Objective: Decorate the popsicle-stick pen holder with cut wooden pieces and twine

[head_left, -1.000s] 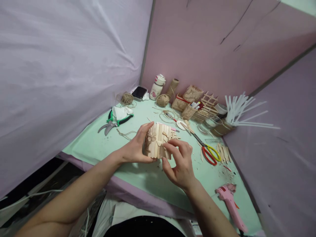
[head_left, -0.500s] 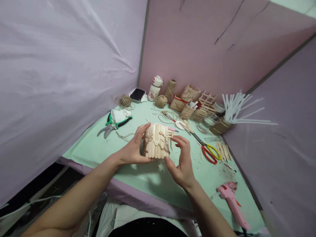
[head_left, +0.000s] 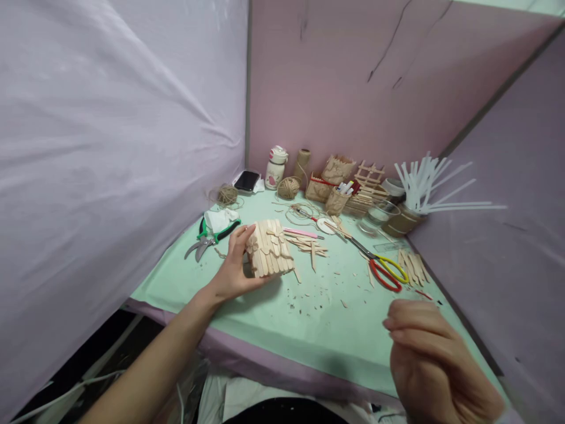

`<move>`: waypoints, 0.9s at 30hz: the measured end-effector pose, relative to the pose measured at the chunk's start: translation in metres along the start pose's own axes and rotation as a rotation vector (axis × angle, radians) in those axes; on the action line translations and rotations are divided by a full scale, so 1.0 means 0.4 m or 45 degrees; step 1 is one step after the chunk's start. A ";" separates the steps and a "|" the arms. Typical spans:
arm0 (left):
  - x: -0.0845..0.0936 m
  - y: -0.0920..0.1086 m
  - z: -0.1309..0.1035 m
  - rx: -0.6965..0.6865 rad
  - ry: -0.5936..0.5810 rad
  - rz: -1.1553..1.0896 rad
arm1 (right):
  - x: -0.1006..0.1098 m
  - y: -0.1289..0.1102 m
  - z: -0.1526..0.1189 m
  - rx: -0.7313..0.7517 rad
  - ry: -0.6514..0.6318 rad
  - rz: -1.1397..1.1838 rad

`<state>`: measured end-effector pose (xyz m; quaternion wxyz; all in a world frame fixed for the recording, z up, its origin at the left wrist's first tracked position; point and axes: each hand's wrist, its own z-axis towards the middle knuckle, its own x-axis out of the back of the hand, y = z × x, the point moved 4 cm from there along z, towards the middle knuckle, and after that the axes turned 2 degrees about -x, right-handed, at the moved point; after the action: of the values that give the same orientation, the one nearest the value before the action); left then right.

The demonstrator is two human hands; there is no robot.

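Observation:
A small box of pale craft sticks, with twine and leaf-like wooden shapes on its side, is gripped by its left side in my left hand. It tilts a little above the table. My right hand is raised over the right front of the table, away from the box, with its fingers curled together. Whether anything small is inside those fingers is hidden. Just right of the box lie loose stick pieces and a pink pen-like tool.
Green-handled pruners lie at the left, red and yellow scissors at the right. Along the back stand a bottle, twine balls, stick-built containers, a glass bowl and white glue sticks.
My right hand has left the box's side and moved right and toward the front, its fingers curling. The box has tilted in my left hand. The view has shifted, and the pink glue gun no longer shows.

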<state>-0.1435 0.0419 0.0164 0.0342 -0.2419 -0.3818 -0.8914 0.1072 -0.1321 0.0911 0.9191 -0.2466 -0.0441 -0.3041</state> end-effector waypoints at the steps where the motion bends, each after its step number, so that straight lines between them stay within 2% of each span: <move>1: 0.000 0.006 0.000 -0.072 0.003 0.041 | -0.010 0.001 0.003 -0.016 -0.155 -0.028; 3: -0.003 0.018 -0.003 -0.214 0.006 0.131 | -0.052 0.007 0.000 -0.026 -0.431 -0.135; 5: -0.008 0.027 -0.006 -0.313 0.006 0.191 | -0.107 0.012 -0.009 0.031 -0.576 -0.276; 8: -0.016 0.035 -0.010 -0.376 -0.009 0.193 | -0.181 0.018 -0.019 0.118 -0.613 -0.395; 11: -0.021 0.038 -0.012 -0.379 -0.028 0.175 | -0.222 0.025 -0.024 0.140 -0.621 -0.430; 18: -0.028 0.034 -0.018 -0.384 -0.060 0.149 | -0.233 0.041 -0.024 0.091 -0.635 -0.449; 23: -0.031 0.035 -0.018 -0.381 -0.074 0.138 | -0.228 0.038 -0.019 0.087 -0.563 -0.411; 27: -0.032 0.038 -0.017 -0.382 -0.088 0.130 | -0.237 0.044 -0.016 0.076 -0.570 -0.449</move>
<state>-0.1312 0.0247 0.0166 0.0297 -0.2939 -0.2324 -0.9267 0.0401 -0.0721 0.0562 0.8263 -0.2688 -0.2972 -0.3958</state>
